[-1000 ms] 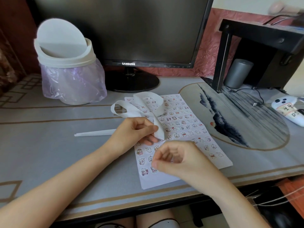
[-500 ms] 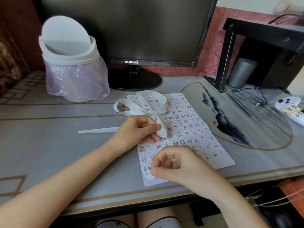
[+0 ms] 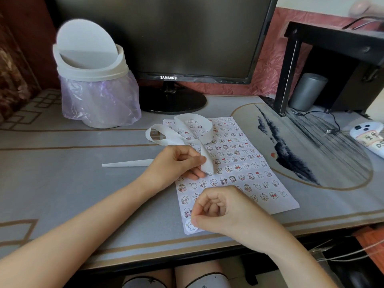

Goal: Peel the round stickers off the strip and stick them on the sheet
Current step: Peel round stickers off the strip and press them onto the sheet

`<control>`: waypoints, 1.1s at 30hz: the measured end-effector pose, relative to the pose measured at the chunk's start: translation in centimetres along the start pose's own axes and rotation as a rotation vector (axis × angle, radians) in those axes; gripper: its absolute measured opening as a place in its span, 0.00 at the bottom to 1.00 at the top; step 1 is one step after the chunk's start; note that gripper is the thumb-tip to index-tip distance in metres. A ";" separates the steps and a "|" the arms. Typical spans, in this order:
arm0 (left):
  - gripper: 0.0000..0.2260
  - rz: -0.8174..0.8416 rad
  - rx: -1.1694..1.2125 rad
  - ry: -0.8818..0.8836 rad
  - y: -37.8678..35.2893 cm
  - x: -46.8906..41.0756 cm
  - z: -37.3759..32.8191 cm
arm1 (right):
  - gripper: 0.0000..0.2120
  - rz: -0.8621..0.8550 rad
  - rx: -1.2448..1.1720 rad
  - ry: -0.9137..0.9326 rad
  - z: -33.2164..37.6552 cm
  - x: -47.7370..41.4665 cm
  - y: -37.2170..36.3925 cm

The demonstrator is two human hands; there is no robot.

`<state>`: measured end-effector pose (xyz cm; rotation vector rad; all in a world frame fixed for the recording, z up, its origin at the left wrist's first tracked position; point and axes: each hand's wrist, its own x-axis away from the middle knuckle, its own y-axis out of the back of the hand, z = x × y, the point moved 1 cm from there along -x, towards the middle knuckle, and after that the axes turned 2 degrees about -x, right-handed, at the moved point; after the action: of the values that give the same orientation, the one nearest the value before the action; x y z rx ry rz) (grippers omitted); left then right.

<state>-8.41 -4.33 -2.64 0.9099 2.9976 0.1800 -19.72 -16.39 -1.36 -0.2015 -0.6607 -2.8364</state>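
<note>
Sheet (image 3: 277, 208) almost covered, seemingly nearly done; round sticker (image 3: 190, 226) pinched by right hand (image 3: 224, 210) at its near left corner; strip (image 3: 206, 163), bearing some stickers, clamped in left hand (image 3: 176, 165).

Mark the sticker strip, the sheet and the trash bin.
sticker strip (image 3: 206, 162): head view, lower hanging end.
sheet (image 3: 280, 207): head view, bare margin near right corner.
trash bin (image 3: 91, 72): head view, white rim.
</note>
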 end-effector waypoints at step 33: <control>0.04 0.009 -0.015 -0.015 0.0 0.0 0.2 | 0.04 -0.122 0.161 0.032 0.1 0.5 -0.7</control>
<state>-8.36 -4.35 -2.84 0.9194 2.9748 0.1951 -20.38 -15.81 -1.45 -0.0912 -0.9192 -2.8753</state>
